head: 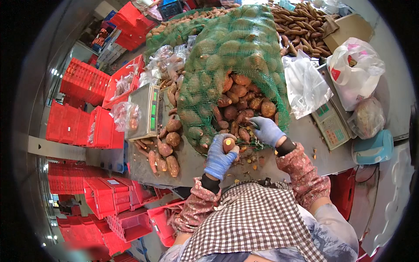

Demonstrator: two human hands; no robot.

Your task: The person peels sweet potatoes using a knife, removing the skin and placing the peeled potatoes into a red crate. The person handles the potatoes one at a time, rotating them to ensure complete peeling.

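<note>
My left hand [218, 159], in a blue knit glove, grips a sweet potato [228, 144] whose upward end is cut to a pale yellow face. To its right, my right hand [266, 130], gloved too, has its fingers bent together at the opening of a green mesh sack [204, 82]. A greyish tip shows at those fingers; whether it is a small blade or the glove cannot be made out. Loose sweet potatoes [240, 90] fill the sack's open mouth, just beyond both hands. Small yellow trimmings [254, 167] are scattered on the metal table [199, 168] below my hands.
Several sweet potatoes [173, 165] lie left, by a tilted digital scale [140, 113]. Another scale [334, 126], a plastic bag [306, 83], a white carrier bag [355, 72] and a blue-topped container [373, 147] stand right. A sweet potato heap [298, 24] lies behind. Red crates [68, 122] are stacked left.
</note>
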